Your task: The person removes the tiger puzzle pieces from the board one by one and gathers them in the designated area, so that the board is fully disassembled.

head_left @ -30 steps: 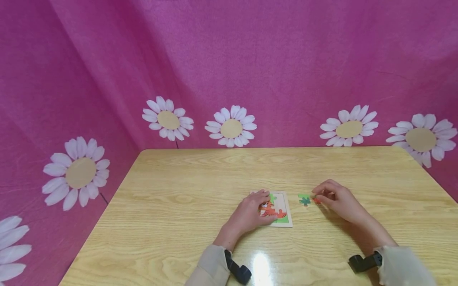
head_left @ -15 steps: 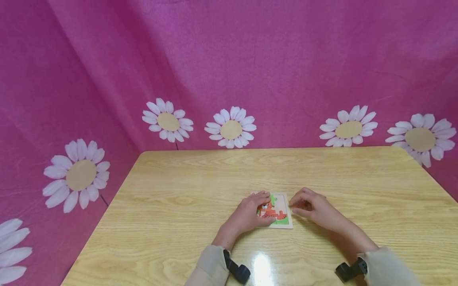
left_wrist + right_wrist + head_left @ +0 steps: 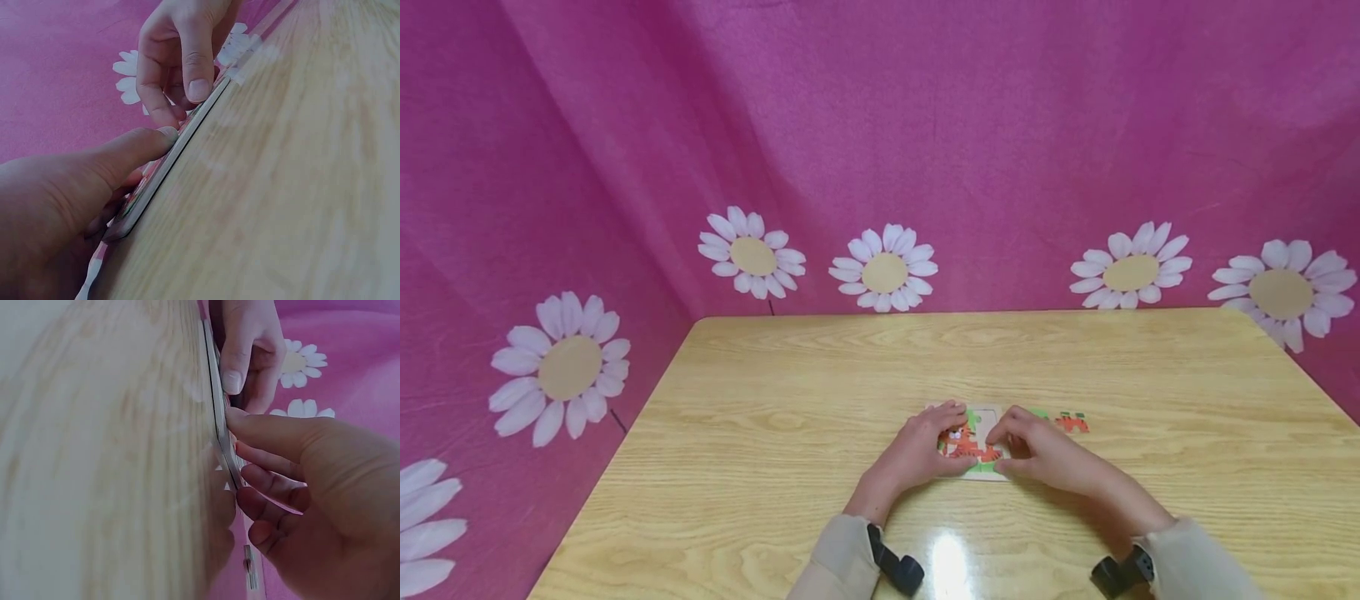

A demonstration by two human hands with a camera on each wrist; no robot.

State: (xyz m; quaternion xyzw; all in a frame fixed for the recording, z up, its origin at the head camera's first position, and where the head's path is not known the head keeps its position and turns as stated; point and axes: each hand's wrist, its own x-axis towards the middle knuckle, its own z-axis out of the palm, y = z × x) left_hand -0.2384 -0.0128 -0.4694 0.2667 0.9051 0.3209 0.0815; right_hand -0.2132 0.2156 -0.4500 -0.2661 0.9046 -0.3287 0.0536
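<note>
A small square jigsaw puzzle board [image 3: 990,412] with a pale rim and an orange striped animal on green lies on the table. My left hand [image 3: 917,446] holds it from the left, fingers over the far side and thumb at the near side. The left wrist view shows that thumb [image 3: 156,140] pressing at the rim. My right hand [image 3: 1048,450] is at the board's right side, thumb and index finger about the orange-and-green puzzle piece [image 3: 991,454] in the lower right corner. Bare backing shows in the upper right of the board.
Just beyond the right hand lie a loose orange striped puzzle piece [image 3: 1072,423] and a green piece [image 3: 1040,413], partly hidden by that hand. The wooden table [image 3: 820,367] ends at a pink curtain [image 3: 1000,150] with white daisies.
My right hand has moved left from the loose pieces to the board's right side, its fingertips now over the lower right corner. The left hand has stayed on the board.
</note>
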